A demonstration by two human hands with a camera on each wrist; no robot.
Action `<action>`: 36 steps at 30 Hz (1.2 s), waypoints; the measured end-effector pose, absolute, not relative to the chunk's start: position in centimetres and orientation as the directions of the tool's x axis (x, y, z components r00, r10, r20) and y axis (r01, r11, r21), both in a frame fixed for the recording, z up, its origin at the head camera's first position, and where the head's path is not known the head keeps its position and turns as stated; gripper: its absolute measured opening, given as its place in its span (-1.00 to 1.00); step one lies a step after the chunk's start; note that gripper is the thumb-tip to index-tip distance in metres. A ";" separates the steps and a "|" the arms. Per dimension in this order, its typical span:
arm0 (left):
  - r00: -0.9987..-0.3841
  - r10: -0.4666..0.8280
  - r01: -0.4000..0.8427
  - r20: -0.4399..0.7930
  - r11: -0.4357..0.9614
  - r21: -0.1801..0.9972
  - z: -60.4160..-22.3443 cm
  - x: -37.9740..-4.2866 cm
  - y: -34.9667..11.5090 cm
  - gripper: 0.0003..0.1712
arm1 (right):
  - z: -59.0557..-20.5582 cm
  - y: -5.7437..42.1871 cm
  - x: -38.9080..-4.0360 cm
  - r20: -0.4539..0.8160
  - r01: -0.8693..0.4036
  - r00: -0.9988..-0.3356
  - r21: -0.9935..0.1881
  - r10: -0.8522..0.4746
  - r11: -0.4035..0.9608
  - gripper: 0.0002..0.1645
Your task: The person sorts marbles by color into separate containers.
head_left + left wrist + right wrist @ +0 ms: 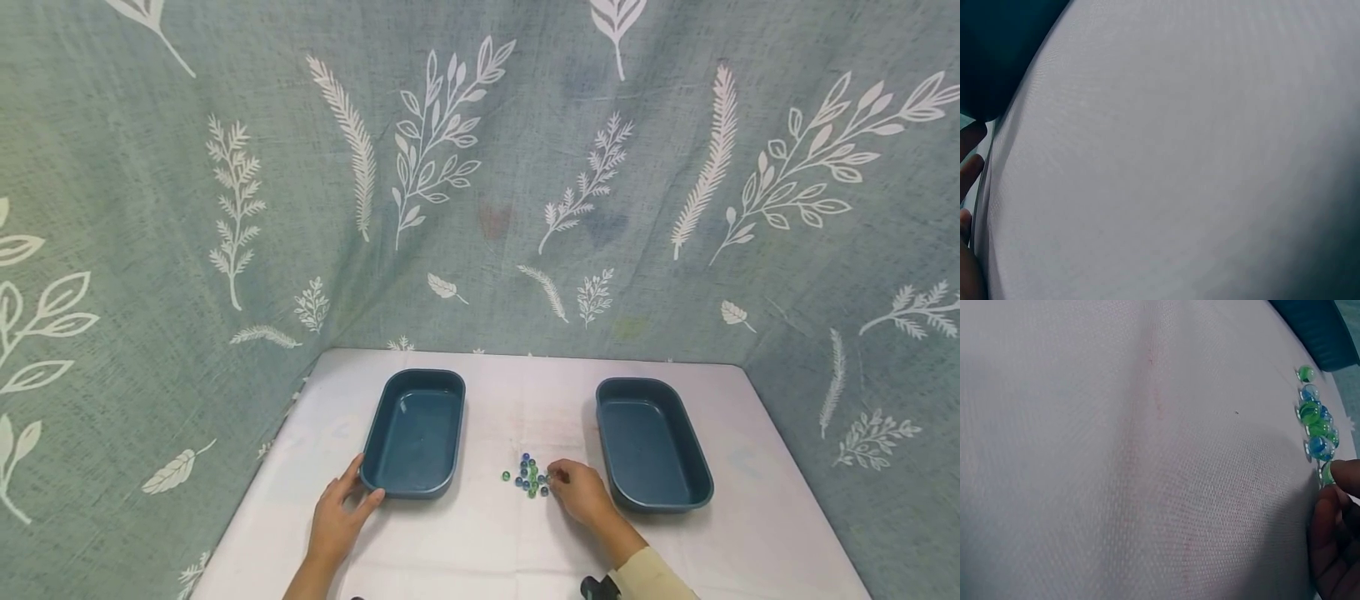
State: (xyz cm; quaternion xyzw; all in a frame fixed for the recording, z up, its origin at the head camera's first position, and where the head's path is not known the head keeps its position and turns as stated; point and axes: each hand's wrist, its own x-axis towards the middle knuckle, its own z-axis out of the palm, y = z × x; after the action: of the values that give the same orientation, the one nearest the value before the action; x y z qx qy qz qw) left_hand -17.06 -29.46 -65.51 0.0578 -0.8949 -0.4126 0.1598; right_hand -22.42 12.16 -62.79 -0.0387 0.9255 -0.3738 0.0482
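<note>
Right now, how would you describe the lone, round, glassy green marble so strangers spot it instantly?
On the white cloth-covered table, find the left dark blue rectangular tray. Right of it lies a cluster of shiny blue and green marbles. The round green marble nearest that tray sits apart from the rest.

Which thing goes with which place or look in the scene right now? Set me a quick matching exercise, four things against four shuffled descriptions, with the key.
Things
1. Left hand
2. Right hand
3. Marbles
4. Curtain

Descriptions
A. Grey-green with white leaf prints
B. Blue and green, lying between the left tray and the right tray
C. At the near-left corner of the left tray
D. At the right edge of the cluster, fingertips at a green marble

Pairs
1-C
2-D
3-B
4-A
</note>
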 end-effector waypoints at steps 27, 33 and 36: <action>-0.946 -0.241 0.010 0.216 0.645 0.764 -65.6 -17.0 -29.4 -0.10 | -62.8 11.9 -22.9 -0.043 -0.042 -0.994 -0.692 -0.100 0.721 -0.86; -0.946 -0.242 0.008 0.215 0.648 0.762 -65.7 -17.0 -29.6 -0.11 | -62.4 11.7 -23.1 -0.006 -0.084 -0.992 -0.734 -0.129 0.674 -0.83; -0.947 -0.236 0.015 0.221 0.650 0.760 -65.7 -17.1 -29.6 -0.12 | -62.0 11.5 -23.3 0.008 -0.084 -0.993 -0.757 -0.119 0.648 -0.81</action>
State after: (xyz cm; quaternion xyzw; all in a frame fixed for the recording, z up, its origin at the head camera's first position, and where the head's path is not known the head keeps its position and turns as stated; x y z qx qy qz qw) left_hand -17.07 -29.61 -65.68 0.0615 -0.8956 -0.4137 0.1515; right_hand -23.30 11.47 -62.01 -0.0558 0.9075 -0.4158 0.0211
